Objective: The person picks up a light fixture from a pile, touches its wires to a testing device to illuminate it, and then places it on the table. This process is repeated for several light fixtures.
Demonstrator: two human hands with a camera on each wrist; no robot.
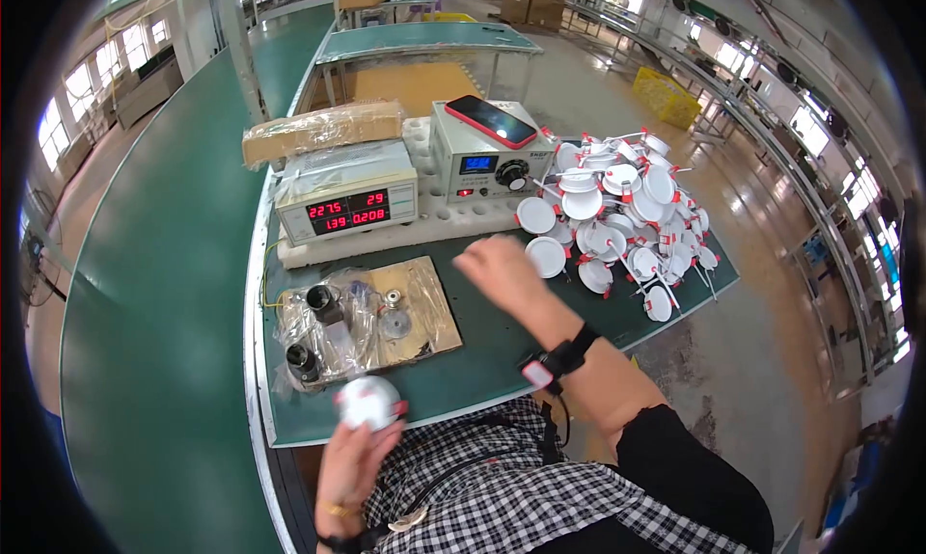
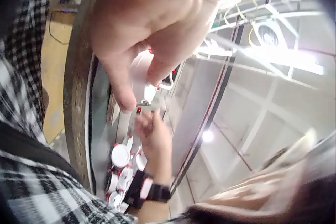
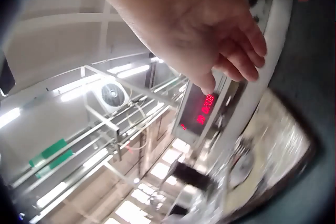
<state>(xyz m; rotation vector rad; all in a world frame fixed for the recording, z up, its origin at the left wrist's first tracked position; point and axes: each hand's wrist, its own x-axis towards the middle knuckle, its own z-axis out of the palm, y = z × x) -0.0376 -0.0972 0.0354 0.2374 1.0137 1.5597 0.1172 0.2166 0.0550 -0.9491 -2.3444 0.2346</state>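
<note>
Low at the table's front edge, my left hand (image 1: 349,472) grips a white round downlight (image 1: 369,400) with red clips. The left wrist view shows thumb and fingers (image 2: 125,95) on either side of its white body. My right hand (image 1: 503,272) hovers over the green tabletop, between the board and a heap of similar downlights (image 1: 582,204). In the right wrist view its fingers (image 3: 239,58) are loosely bent with nothing between them. A film-wrapped board (image 1: 441,327) lies nearby, bearing a black cylinder (image 1: 323,305), a second black cylinder (image 1: 302,361) and a metal disc (image 1: 394,324).
Behind the board stands a meter (image 1: 347,212) with red digits, a taped carton (image 1: 323,135) on it. Beside it, a grey dial box (image 1: 463,163) carries a red-edged phone (image 1: 492,122). Both sit on a white foam slab (image 1: 376,243). A green conveyor (image 1: 174,294) runs along the left.
</note>
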